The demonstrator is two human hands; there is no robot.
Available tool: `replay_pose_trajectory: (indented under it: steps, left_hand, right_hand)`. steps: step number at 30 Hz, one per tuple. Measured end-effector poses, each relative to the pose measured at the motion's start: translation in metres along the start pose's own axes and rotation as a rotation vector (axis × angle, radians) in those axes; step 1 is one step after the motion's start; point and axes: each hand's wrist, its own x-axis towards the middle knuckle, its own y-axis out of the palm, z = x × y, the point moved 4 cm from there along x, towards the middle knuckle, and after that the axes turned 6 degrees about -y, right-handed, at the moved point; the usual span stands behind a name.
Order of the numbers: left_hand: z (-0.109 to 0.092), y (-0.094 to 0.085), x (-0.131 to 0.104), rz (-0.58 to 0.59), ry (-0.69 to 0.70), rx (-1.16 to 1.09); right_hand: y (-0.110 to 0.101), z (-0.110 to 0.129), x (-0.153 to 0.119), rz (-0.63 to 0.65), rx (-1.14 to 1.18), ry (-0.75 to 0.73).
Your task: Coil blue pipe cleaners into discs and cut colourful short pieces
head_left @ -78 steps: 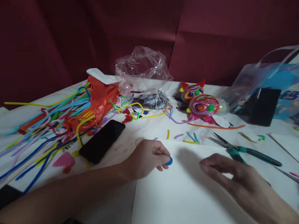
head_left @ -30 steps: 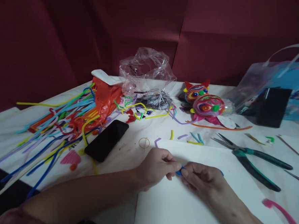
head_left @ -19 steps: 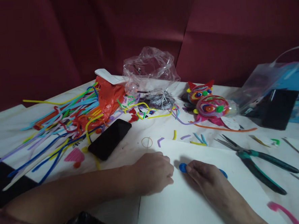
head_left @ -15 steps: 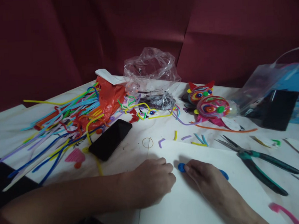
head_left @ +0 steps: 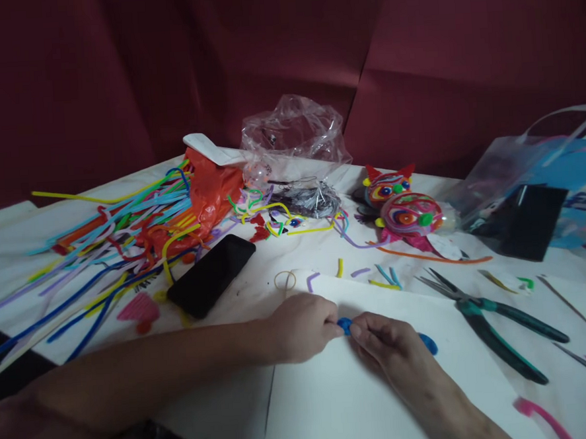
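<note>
A small blue fuzzy disc (head_left: 345, 325), which looks like coiled pipe cleaner, is held above the white paper. My right hand (head_left: 393, 346) pinches its right side between thumb and finger. My left hand (head_left: 304, 326) is closed, its thumb and fingertips gripping the disc's left edge. A second blue disc (head_left: 428, 344) lies on the paper just beyond my right hand, partly covered by it. Short cut pieces of pipe cleaner, among them a yellow piece (head_left: 340, 267) and a purple piece (head_left: 313, 282), lie past my hands.
Green-handled pliers (head_left: 477, 306) lie open at the right. A black phone (head_left: 212, 276) and many loose pipe cleaners (head_left: 121, 256) cover the left. Two colourful animal-like figures (head_left: 412, 215) stand behind, near a clear plastic bag (head_left: 295, 136). A translucent bag (head_left: 498, 167) stands far right.
My left hand has moved up and closer to my right hand, and its fingers now meet the blue disc. The view has shifted slightly.
</note>
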Motion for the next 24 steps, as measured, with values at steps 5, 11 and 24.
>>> replay_pose_trajectory:
  steps: [5, 11, 24]
  left_hand:
    - [0.004, -0.011, -0.002, -0.001, 0.008, -0.096]
    - [0.009, -0.025, -0.014, -0.202, 0.082, 0.216]
    - [0.009, -0.021, -0.020, -0.206, 0.346, 0.393]
  right_hand:
    - [-0.003, -0.003, -0.001, -0.037, 0.061, 0.038]
    - [-0.007, -0.012, 0.004, -0.010, 0.069, 0.053]
    - [-0.009, -0.010, 0.004, -0.011, 0.069, 0.049]
